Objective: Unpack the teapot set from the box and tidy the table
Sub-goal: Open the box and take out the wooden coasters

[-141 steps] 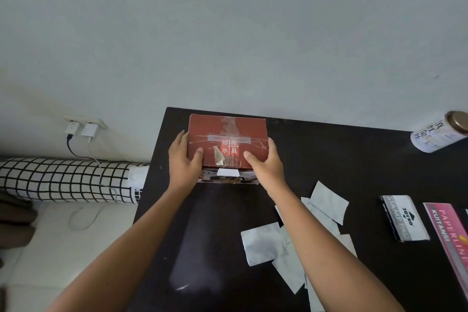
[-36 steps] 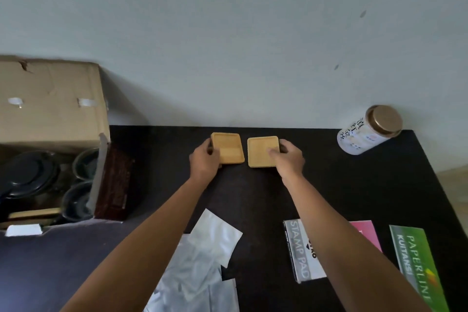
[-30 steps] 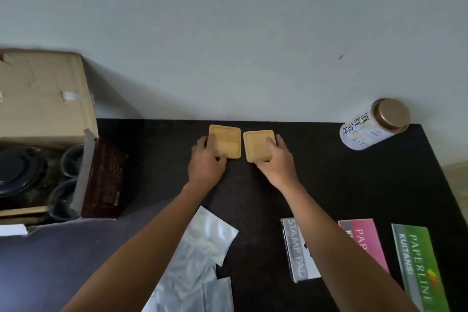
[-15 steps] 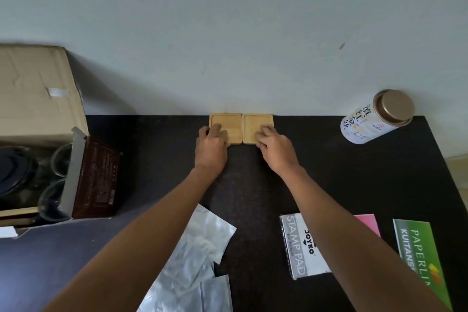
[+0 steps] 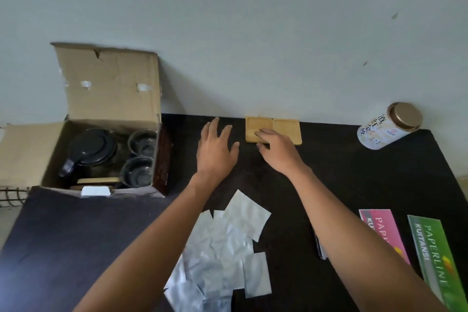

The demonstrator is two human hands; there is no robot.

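Note:
Two wooden square coasters (image 5: 287,128) lie side by side at the black table's (image 5: 354,175) far edge against the wall. My right hand (image 5: 277,151) rests its fingertips on the left coaster. My left hand (image 5: 217,149) hovers open with spread fingers between the coasters and the box, touching neither. The open cardboard box (image 5: 109,88) stands at the far left. Inside it are a black teapot (image 5: 90,151) and two dark cups (image 5: 140,159).
Several silver foil sachets (image 5: 228,248) lie scattered at the near middle. A white canister (image 5: 387,126) with a bronze lid lies at the far right. A pink receipt book (image 5: 382,233) and a green one (image 5: 438,261) lie near right.
The coasters were pushed together against the wall. My left hand has since lifted off its coaster and moved left toward the box. My right hand's fingertips now lie on the left coaster.

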